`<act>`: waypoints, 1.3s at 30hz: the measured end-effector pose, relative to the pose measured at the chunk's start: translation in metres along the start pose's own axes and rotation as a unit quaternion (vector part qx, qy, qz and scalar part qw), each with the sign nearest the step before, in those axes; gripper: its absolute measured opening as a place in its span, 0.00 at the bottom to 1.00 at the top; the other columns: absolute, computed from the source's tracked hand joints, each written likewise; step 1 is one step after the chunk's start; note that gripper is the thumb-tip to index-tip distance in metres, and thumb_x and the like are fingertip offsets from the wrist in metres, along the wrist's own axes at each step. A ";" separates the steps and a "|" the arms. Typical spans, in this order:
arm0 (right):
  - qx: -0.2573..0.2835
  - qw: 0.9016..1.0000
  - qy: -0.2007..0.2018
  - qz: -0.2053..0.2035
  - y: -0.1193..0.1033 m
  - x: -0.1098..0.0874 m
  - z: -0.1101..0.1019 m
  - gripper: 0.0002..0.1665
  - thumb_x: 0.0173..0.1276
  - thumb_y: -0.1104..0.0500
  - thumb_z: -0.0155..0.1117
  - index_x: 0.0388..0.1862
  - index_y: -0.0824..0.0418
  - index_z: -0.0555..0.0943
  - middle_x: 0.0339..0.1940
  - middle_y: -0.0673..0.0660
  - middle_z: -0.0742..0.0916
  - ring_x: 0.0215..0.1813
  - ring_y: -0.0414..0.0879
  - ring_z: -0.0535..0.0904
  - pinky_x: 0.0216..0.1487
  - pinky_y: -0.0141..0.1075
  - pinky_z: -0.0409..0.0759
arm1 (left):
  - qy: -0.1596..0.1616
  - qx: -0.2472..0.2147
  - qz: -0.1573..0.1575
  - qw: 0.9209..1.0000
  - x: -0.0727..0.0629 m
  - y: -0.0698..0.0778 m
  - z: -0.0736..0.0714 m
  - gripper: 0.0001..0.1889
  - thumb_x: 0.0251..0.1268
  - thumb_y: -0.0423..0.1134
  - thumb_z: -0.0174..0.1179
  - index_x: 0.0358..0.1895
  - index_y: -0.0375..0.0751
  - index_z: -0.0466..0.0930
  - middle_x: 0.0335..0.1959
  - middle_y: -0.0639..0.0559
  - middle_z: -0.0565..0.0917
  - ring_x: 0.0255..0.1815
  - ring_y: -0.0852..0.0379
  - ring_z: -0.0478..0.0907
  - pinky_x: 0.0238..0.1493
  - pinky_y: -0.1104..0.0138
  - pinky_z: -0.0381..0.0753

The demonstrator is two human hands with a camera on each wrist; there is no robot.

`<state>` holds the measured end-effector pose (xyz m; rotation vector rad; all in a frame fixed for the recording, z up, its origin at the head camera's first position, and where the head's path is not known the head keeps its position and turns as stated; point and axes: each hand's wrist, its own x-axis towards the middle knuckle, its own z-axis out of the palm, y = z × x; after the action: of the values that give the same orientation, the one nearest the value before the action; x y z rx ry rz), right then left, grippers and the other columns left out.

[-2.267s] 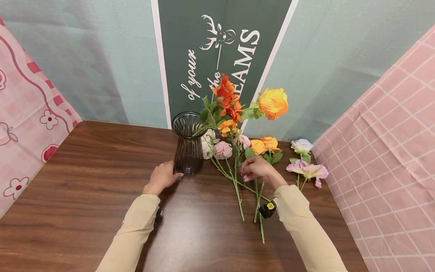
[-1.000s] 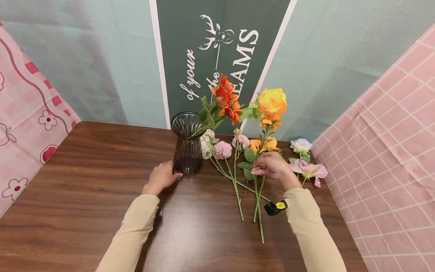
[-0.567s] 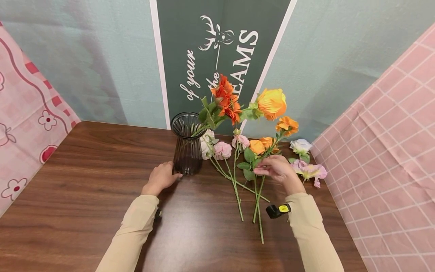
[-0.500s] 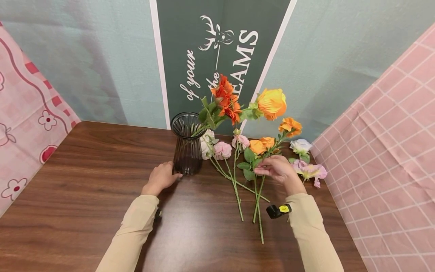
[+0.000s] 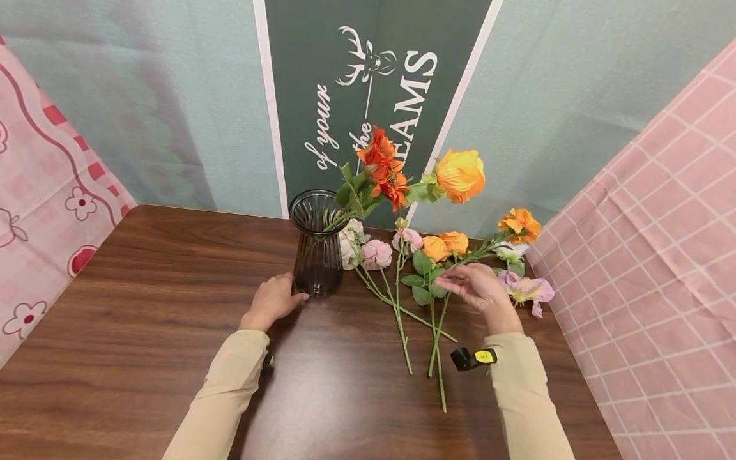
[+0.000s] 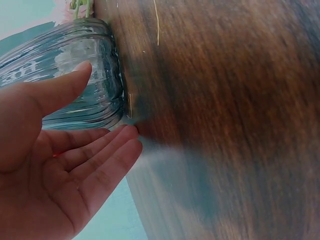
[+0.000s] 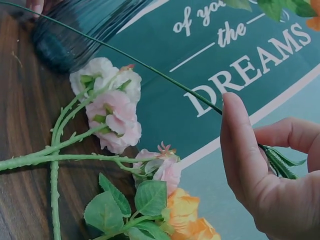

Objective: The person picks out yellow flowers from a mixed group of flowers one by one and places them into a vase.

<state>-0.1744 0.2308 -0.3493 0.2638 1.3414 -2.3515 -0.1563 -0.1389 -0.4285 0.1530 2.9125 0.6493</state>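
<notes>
Orange flower (image 5: 520, 225) in right hand (image 5: 476, 291); banner (image 5: 379, 99): "of your", "the", "DREAMS"

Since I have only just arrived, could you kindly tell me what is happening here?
A person in beige sleeves is working at a brown wood-grain table. The left hand's grip rests beside the base of a dark, ribbed, see-through vase that holds red-orange flowers. The right hand's grip pinches a ruffled orange flower by its thin green stem, away from the vase. Other flowers in pink, white, orange and lilac lie on the table to the right of the vase.
</notes>
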 end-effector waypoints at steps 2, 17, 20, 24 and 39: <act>0.009 1.000 -0.002 -0.002 -0.001 -0.001 0.000 0.25 0.68 0.76 0.34 0.23 0.76 0.80 0.27 0.68 0.80 0.33 0.57 0.82 0.41 0.39 0.80 | 0.001 0.001 0.000 1.000 0.000 0.000 0.000 0.28 0.59 0.48 0.60 0.50 0.23 0.71 0.43 0.29 0.77 0.44 0.32 0.74 0.44 0.47 0.72; 0.054 0.998 -0.006 -0.024 -0.003 -0.002 0.005 0.24 0.68 0.76 0.34 0.24 0.77 0.79 0.29 0.68 0.81 0.34 0.56 0.81 0.43 0.40 0.79 | 0.021 0.004 0.007 1.000 0.000 -0.001 0.002 0.25 0.57 0.49 0.62 0.44 0.25 0.74 0.39 0.29 0.79 0.40 0.33 0.76 0.41 0.47 0.73; 0.076 0.997 -0.004 -0.020 -0.004 -0.002 0.005 0.23 0.68 0.76 0.34 0.25 0.79 0.78 0.29 0.70 0.80 0.35 0.57 0.81 0.43 0.41 0.79 | 0.025 0.004 0.009 1.000 0.000 -0.001 0.002 0.25 0.57 0.49 0.62 0.42 0.25 0.73 0.38 0.30 0.79 0.40 0.33 0.76 0.40 0.47 0.73; 0.089 0.996 -0.002 -0.020 -0.004 -0.002 0.005 0.22 0.69 0.76 0.34 0.26 0.80 0.78 0.30 0.71 0.80 0.36 0.58 0.81 0.44 0.41 0.79 | 0.025 0.003 0.009 1.000 0.001 -0.001 0.002 0.26 0.57 0.49 0.61 0.44 0.25 0.73 0.38 0.30 0.79 0.40 0.33 0.76 0.40 0.47 0.73; 0.121 0.992 0.006 -0.036 -0.013 -0.006 0.018 0.19 0.67 0.77 0.38 0.22 0.79 0.75 0.31 0.69 0.78 0.39 0.60 0.81 0.46 0.43 0.78 | 0.024 0.008 0.005 1.000 0.001 -0.001 0.002 0.27 0.58 0.49 0.61 0.45 0.23 0.72 0.39 0.29 0.78 0.41 0.33 0.76 0.41 0.47 0.73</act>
<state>-0.1737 0.2232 -0.3280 0.3063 1.0859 -2.5782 -0.1571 -0.1384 -0.4309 0.1566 2.9655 0.6410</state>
